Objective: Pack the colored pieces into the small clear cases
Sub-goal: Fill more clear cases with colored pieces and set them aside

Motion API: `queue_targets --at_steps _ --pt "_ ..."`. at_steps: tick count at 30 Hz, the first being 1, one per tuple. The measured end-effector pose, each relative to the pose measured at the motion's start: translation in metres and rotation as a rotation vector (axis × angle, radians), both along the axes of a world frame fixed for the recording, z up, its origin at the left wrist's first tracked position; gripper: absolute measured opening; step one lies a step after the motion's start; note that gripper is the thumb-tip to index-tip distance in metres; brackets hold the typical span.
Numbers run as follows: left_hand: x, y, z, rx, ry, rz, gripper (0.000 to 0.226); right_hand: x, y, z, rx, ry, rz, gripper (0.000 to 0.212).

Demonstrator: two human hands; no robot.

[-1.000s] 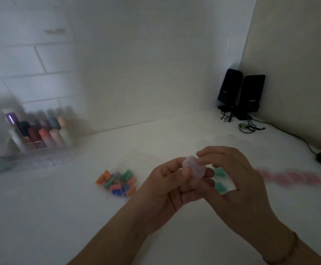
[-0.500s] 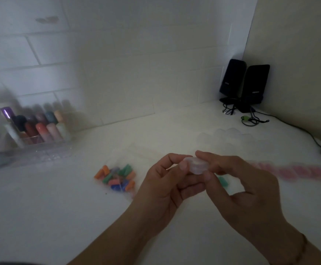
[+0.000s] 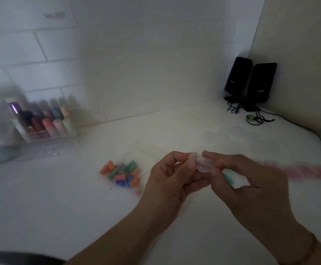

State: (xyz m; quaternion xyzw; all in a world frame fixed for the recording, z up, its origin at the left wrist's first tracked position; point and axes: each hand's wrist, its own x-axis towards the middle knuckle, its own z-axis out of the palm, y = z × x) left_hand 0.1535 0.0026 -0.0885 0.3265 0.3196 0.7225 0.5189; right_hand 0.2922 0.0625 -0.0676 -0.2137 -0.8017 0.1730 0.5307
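Presently a small clear case [image 3: 200,163] is held above the white counter [image 3: 79,207], pinched from both sides: the left hand [image 3: 172,176] grips its left edge between thumb and curled fingers, and the right hand [image 3: 251,180] pinches its right edge. Whether the case is open or snapped closed cannot be told, nor whether anything is inside. A slip is judged the main risk; the case is thin and slick-looking, and if it is pried or pressed unevenly it could spring from the fingertips and any contents be scattered. A green piece [image 3: 228,177] is seen just below the case, partly hidden by the right hand, and it could be knocked away. To the left of the case, near it, a heap of colored pieces [image 3: 121,174] lies loose on the counter, within a blurred clear bag as far as can be made out. Beyond the case, faint empty clear cases [image 3: 232,135] are clustered. To its right a blurred pink row [image 3: 299,170] is laid out. Far to its left stands a clear organizer of bottles [image 3: 43,125]; far behind it on the right, two black speakers [image 3: 249,83] with cables. Nothing is seen between the case and the heap.
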Motion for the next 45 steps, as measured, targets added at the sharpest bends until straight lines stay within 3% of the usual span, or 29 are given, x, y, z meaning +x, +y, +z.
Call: queue_targets --at_steps 3,7,11,15,19,24,29,35,41,45 --pt "0.002 -0.002 0.001 0.005 0.051 -0.097 0.038 0.002 0.0 0.003 -0.076 0.1 0.075 0.007" --pt "0.004 -0.01 0.0 0.012 0.264 -0.359 0.039 0.005 -0.001 0.004 -0.177 0.075 0.127 0.007" --pt "-0.008 -0.019 0.008 0.034 0.286 -0.458 0.034 0.006 -0.002 0.002 -0.28 0.095 0.378 0.014" --pt "-0.047 -0.035 0.02 0.065 0.163 -0.318 0.047 0.006 0.001 -0.002 -0.292 0.093 0.323 0.013" --pt "-0.105 -0.053 0.025 -0.091 0.084 -0.021 0.057 -0.004 0.005 -0.017 -0.23 -0.228 0.153 0.013" --pt "-0.162 -0.065 0.028 -0.278 -0.047 0.264 0.03 -0.022 0.013 -0.029 0.043 -0.606 0.025 0.027" --pt "-0.172 -0.054 0.022 -0.372 0.001 0.388 0.006 -0.054 0.023 -0.044 0.094 -0.906 0.033 0.049" --pt "-0.165 -0.042 0.007 -0.424 0.021 0.351 0.007 -0.093 0.02 -0.045 0.044 -0.993 0.037 0.068" --pt "-0.162 -0.049 0.006 -0.383 -0.027 0.292 0.012 -0.122 0.015 -0.042 -0.05 -0.949 -0.011 0.042" --pt "-0.161 -0.05 0.003 -0.376 0.063 0.291 0.013 -0.137 0.011 -0.036 -0.172 -0.973 -0.013 0.051"
